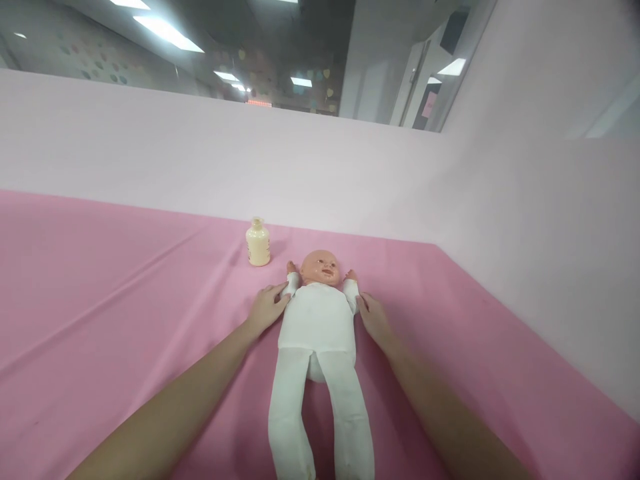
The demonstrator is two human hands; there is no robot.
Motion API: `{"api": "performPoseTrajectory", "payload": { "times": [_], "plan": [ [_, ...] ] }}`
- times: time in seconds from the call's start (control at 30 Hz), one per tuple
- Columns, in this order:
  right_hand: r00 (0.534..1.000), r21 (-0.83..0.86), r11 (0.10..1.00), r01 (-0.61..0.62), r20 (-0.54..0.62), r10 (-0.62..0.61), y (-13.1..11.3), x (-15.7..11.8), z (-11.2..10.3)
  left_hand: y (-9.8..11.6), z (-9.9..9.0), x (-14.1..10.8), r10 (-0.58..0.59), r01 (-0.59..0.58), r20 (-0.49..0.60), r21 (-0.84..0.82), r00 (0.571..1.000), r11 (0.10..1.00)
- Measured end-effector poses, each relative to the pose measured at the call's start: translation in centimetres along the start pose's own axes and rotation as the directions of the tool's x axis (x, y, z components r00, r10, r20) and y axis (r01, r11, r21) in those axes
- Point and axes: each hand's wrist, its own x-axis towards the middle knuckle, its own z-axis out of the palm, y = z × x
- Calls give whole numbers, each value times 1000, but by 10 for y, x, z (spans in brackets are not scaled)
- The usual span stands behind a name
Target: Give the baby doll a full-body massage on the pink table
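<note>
A baby doll [317, 317] with a white cloth body lies on its back on the pink sheet [165, 313], its head away from me and both arms bent up beside the head. My left hand [269, 307] grips the doll's arm on the left, thumb and fingers at the white sleeve. On the other side, my right hand [374, 319] holds the other arm near the elbow; its fingers are partly hidden. The doll's feet run out of the bottom of the view.
A cream-coloured bottle [258, 245] stands on the sheet beyond my left hand, near the wall. A white wall [210, 160] borders the back, with a window or mirror [280, 53] above it. Another white wall [540, 247] rises along the right edge.
</note>
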Motion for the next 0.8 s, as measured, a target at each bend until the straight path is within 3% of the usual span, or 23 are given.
{"api": "performPoseTrajectory", "payload": {
  "times": [0.3, 0.63, 0.8],
  "plan": [
    [997, -168, 985, 37, 69, -25, -10, -5, -1, -3, 0, -2, -23, 24, 69, -16, 997, 1000],
    [996, -138, 989, -56, 65, 65, -27, -17, 0, -3, 1, -3, -15, 19, 48, -78, 999, 997],
    [996, -15, 997, -80, 49, 80, -28, -20, 1, -3, 1, -2, -39, 43, 24, -171, 999, 984]
  ]
}}
